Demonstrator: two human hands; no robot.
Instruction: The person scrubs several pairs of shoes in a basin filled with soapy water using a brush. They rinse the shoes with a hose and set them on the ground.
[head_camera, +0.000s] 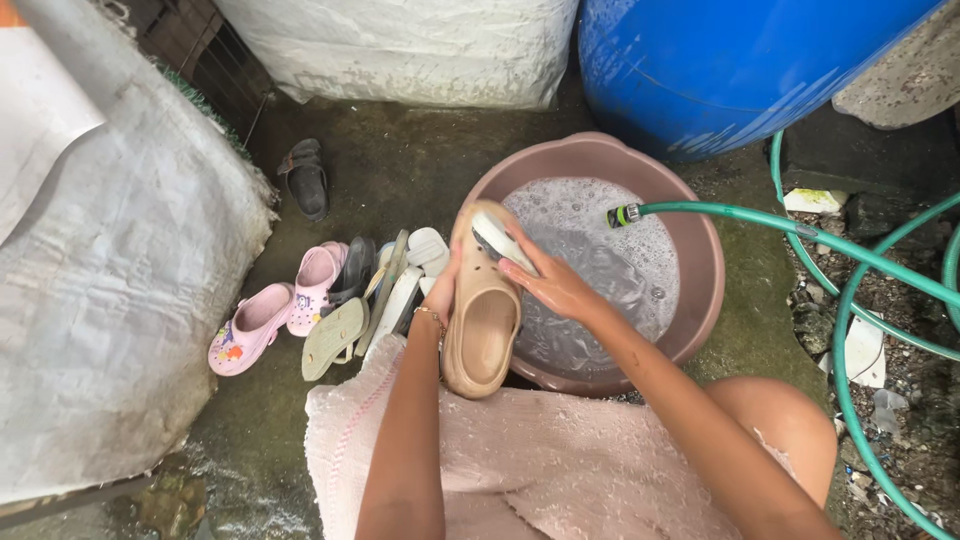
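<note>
Tan foam clog (484, 320) held sole-down over near rim of round brown plastic basin (706, 270), toe end toward the suds. Left hand (443, 290) clamped on clog's left edge, gold bracelet at wrist. Right hand (550, 283) closed on white-and-grey scrub brush (497, 238), bristles pressed on clog's toe strap. Basin holds foamy water; green garden hose (790, 225) with metal nozzle lies across its far right rim. Blue plastic drum (720, 70) just behind basin. Left of clog, on wet concrete floor: row of flip-flops and slippers (385, 290) on edge, two pink clogs (280, 315) with small charms, one dark sandal (305, 178) well apart. White woven sacks (110, 260) at far left and top, no labels readable.
</note>
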